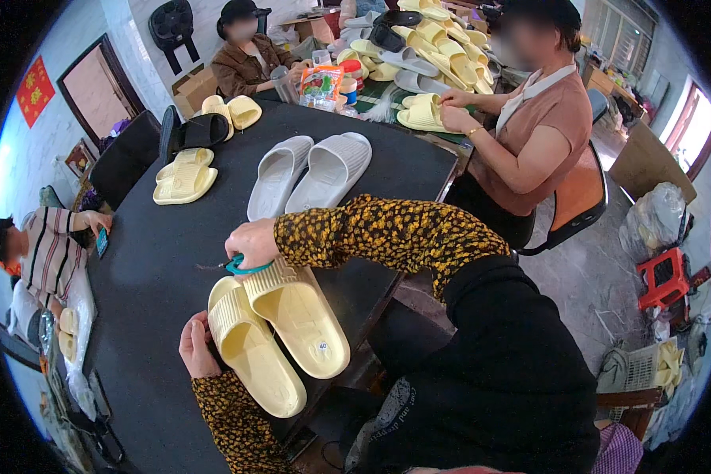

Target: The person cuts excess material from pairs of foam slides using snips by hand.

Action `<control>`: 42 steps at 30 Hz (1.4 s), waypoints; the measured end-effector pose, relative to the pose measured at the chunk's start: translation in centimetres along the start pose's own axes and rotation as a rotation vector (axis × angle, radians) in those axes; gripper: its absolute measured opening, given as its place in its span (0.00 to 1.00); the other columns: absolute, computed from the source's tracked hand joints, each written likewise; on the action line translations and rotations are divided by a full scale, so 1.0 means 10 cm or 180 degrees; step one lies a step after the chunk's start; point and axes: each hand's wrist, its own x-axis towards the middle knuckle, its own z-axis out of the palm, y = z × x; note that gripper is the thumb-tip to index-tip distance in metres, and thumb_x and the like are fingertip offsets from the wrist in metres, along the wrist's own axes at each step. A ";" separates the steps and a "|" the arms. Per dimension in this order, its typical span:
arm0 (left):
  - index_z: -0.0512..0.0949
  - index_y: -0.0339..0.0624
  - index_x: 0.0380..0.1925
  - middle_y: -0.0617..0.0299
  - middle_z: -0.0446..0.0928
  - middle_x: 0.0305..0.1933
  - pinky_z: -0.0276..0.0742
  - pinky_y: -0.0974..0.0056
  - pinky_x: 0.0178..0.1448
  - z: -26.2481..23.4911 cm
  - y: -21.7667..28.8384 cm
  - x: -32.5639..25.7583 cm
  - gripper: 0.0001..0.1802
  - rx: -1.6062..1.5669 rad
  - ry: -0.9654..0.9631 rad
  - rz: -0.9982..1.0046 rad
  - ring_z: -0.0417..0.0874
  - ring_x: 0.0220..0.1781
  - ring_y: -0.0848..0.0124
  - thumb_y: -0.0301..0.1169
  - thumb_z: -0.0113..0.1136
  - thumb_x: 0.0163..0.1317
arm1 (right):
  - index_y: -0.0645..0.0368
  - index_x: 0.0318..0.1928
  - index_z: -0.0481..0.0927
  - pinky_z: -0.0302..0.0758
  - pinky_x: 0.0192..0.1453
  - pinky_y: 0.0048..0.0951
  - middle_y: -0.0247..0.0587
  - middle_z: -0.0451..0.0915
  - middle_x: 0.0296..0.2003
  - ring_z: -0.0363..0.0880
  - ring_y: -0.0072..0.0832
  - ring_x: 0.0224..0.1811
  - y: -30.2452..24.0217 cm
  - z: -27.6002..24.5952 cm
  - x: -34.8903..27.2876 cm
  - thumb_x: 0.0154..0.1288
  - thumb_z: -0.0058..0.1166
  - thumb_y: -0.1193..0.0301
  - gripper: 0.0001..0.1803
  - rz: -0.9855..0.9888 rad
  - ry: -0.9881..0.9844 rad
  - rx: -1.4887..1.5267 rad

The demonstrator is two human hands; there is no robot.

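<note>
A pair of pale yellow slippers lies on the black table in front of me, toes pointing away. My left hand (200, 345) is at the outer side of the left yellow slipper (265, 371), its fingers curled against the edge. My right hand (253, 241) is over the toe end of the right yellow slipper (308, 328), closed round small teal-handled scissors (245, 268). The scissors' thin tip points left. My right hand and sleeve cover part of that slipper's strap. Just beyond lies a pair of grey slippers (332, 170).
More yellow slippers (186, 183) and a black slipper (201, 130) lie at the table's far left. A co-worker (529, 134) at the right handles a yellow slipper (423, 113) near a large slipper pile (442, 47). Two other people sit at the far side and left.
</note>
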 end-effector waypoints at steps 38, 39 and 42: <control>0.78 0.33 0.42 0.62 0.79 0.40 0.72 0.71 0.45 -0.22 -0.16 -0.18 0.14 0.0501 0.0441 -0.0039 0.77 0.40 0.76 0.34 0.55 0.64 | 0.61 0.49 0.76 0.76 0.45 0.37 0.53 0.81 0.37 0.81 0.43 0.41 0.30 -0.50 0.17 0.52 0.63 0.55 0.29 -0.0028 0.0937 -0.0773; 0.79 0.33 0.42 0.63 0.79 0.39 0.72 0.71 0.45 -0.22 -0.16 -0.18 0.14 0.0471 0.0388 -0.0057 0.77 0.40 0.77 0.34 0.55 0.64 | 0.61 0.47 0.77 0.75 0.47 0.38 0.53 0.81 0.38 0.80 0.44 0.42 0.31 -0.50 0.24 0.51 0.63 0.54 0.29 0.0070 0.0968 -0.0558; 0.79 0.33 0.42 0.64 0.79 0.39 0.72 0.71 0.46 -0.20 -0.11 -0.19 0.14 0.0546 0.0386 -0.0032 0.77 0.40 0.77 0.34 0.56 0.64 | 0.64 0.46 0.79 0.76 0.47 0.35 0.54 0.81 0.37 0.81 0.42 0.40 0.49 -0.58 0.51 0.48 0.64 0.52 0.31 -0.0015 0.0987 -0.0230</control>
